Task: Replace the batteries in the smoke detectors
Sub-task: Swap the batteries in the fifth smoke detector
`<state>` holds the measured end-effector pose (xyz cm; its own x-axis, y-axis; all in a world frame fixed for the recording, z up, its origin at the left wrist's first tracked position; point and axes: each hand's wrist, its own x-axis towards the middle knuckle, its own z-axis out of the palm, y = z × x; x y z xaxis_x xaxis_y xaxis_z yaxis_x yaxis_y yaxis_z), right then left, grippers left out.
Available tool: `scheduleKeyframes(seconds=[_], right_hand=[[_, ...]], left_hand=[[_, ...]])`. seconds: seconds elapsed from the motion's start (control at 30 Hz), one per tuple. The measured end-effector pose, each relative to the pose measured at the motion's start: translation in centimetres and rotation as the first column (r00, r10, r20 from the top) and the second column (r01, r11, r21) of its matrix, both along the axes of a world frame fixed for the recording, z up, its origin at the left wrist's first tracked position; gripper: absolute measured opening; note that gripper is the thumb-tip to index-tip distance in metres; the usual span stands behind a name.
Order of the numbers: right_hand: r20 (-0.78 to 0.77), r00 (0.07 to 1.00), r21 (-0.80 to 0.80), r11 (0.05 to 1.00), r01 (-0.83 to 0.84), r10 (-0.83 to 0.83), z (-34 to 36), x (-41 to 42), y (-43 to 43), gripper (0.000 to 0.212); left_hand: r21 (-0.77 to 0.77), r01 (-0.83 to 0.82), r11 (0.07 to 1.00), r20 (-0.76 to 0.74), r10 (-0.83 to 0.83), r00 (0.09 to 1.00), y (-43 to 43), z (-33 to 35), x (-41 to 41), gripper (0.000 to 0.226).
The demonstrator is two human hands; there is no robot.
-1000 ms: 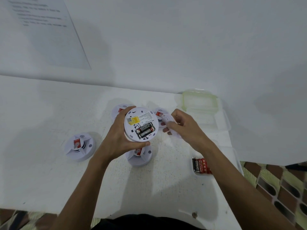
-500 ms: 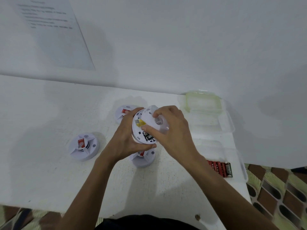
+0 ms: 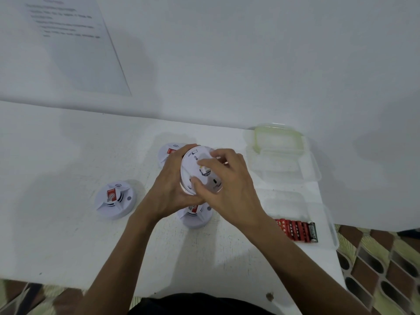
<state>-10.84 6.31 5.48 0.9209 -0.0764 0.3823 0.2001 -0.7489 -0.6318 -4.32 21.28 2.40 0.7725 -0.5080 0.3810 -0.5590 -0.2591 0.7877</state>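
You're closing up the detector held over the table, near centre.

Near: detector point(image 3: 195, 214) sits under your wrists. Left hand point(image 3: 168, 189) wraps the held smoke detector point(image 3: 193, 169) from 9 o'clock to steady it; right hand point(image 3: 227, 183) fingers pinch the back plate point(image 3: 211, 185) from 3 o'clock, likely seating it. Batteries point(image 3: 295, 230) wait at 4 o'clock within reach. Spare detectors at 8 point(image 3: 116, 198) and 11 o'clock point(image 3: 170, 151); open tub point(image 3: 277, 142) farthest at 1.

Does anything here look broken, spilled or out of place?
Nothing stands out. Both hands, left and right, hold one round white smoke detector above the white table. Other white detectors sit upright on it, and the red and black batteries lie in a neat row inside a clear plastic container.
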Motion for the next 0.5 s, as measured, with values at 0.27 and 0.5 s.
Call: scheduleKeyframes(seconds=[0.27, 0.5], right_hand=[[0.006, 0.996, 0.047, 0.995, 0.086, -0.086, 0.2, -0.1, 0.6, 0.03], [0.04, 0.974, 0.1, 0.971, 0.219, -0.223, -0.6, -0.5, 2.3, 0.034]], left_hand=[[0.036, -0.009, 0.999, 0.036, 0.008, 0.999, 0.1, -0.5, 0.2, 0.091], [0.048, -0.062, 0.997, 0.095, 0.057, 0.994, -0.6, 0.0, -0.6, 0.088]])
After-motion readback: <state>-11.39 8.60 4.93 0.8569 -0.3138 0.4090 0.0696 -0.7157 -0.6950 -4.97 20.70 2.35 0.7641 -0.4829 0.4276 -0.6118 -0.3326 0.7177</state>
